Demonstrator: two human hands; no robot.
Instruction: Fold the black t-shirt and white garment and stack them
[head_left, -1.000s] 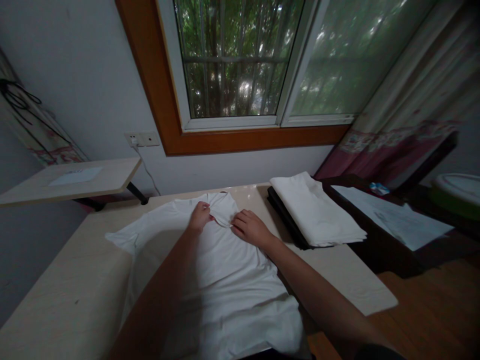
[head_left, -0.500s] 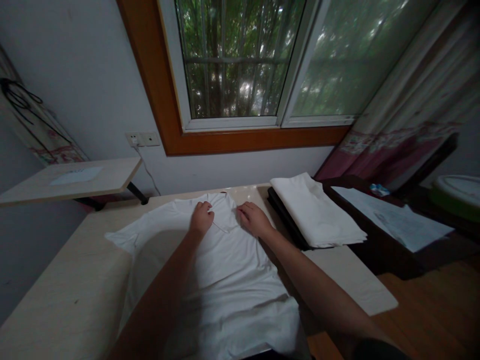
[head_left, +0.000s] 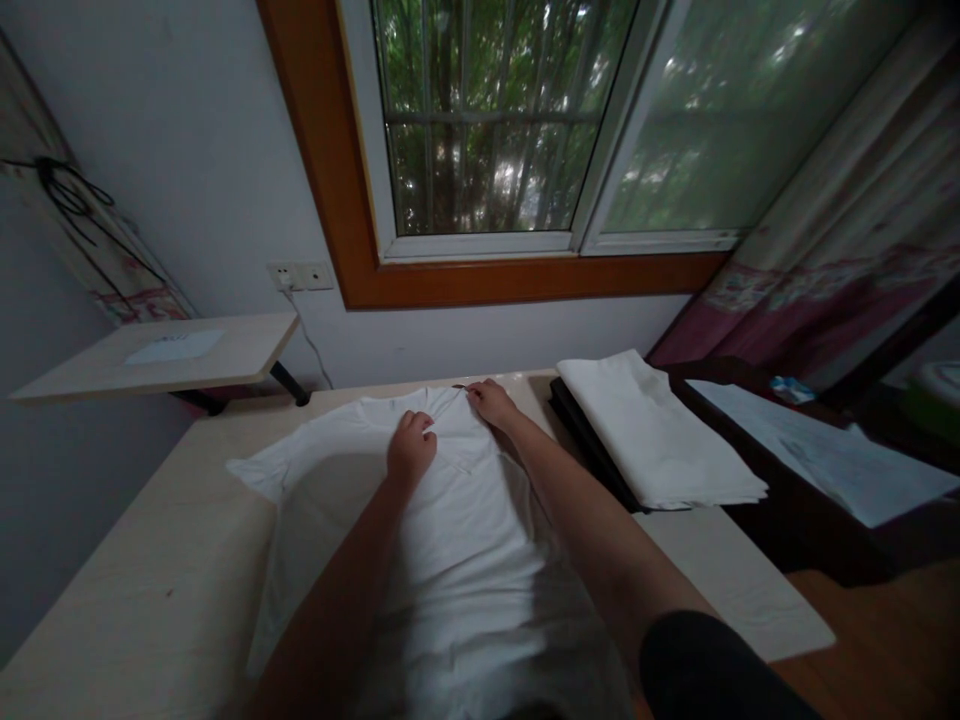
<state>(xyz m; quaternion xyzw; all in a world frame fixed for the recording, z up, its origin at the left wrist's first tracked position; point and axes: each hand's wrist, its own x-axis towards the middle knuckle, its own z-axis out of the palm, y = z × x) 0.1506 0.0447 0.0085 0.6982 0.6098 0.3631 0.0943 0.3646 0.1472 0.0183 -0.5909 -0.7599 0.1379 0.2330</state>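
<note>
A white T-shirt (head_left: 457, 540) lies spread over the table, its collar end toward the window and creases running across its body. My left hand (head_left: 412, 447) rests on the cloth near the collar, fingers curled in and closed on a bit of fabric. At the far right shoulder of the shirt, my right hand (head_left: 493, 404) pinches the edge between thumb and fingers. My forearms and their shadow cover part of the lower shirt.
Right of the shirt, folded white cloth (head_left: 652, 430) lies on a dark stack. A small raised shelf (head_left: 247, 352) bearing a paper stands at the table's (head_left: 142, 560) left. Beyond are a wall socket (head_left: 300, 276) and window. Papers (head_left: 825, 445) lie on a dark surface at right.
My right hand has moved away from me along the shirt to its far shoulder edge. My left hand stays near the collar. The view has shifted slightly.
</note>
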